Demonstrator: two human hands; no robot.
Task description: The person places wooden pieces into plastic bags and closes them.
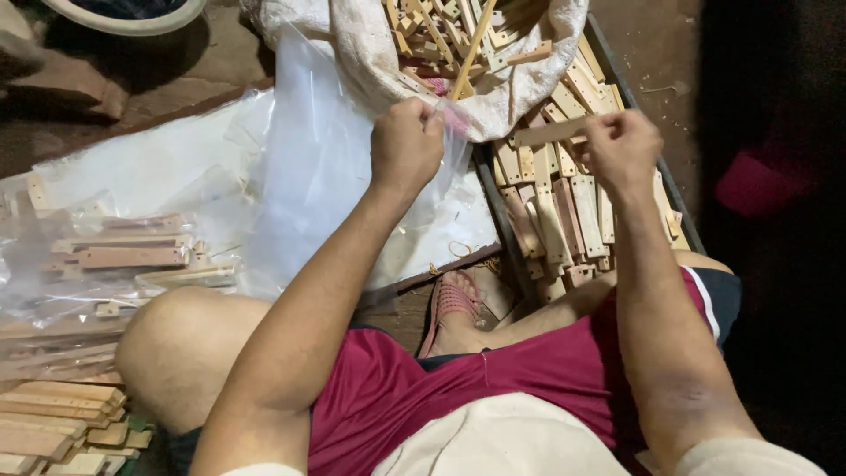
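While sitting cross-legged on the brown ground, grips the top edge of a clear plastic bag (pixel 308 176) with the left hand (pixel 405 145). Fingers curled shut on the thin plastic, back of the hand facing up. Hangs down and to the left from that fist, spreading over a white sheet (pixel 150 167).

Holds a flat, pale wooden stick (pixel 551 132) in the right hand (pixel 621 145), pinched at one end between thumb and fingers. Points left toward the top of the bag, close to it, but cannot tell if touching. Floats above a long dark tray (pixel 502 220) packed with more flat wooden pieces (pixel 564 211), some side by side and some on top of each other.

Just behind both hands: an open white cloth sack (pixel 370 44) stuffed with wooden bits, with one long thin stick (pixel 471 48) poking out. Rests against the far end of the tray.

Off to the left, on the sheet: more clear bags with wooden pieces inside (pixel 123 256). Down in the bottom left corner: a pile of longer wooden slats (pixel 62 414), stacked flat.

Between the knees: a pink woven sandal (pixel 449 304) on one foot, right beside the near end of the tray. Dark red shorts (pixel 493 379) on the legs. Up in the top left corner: the rim of a pale round tub (pixel 123 13), only partly seen. Very dark on the right side, too dark to tell much.
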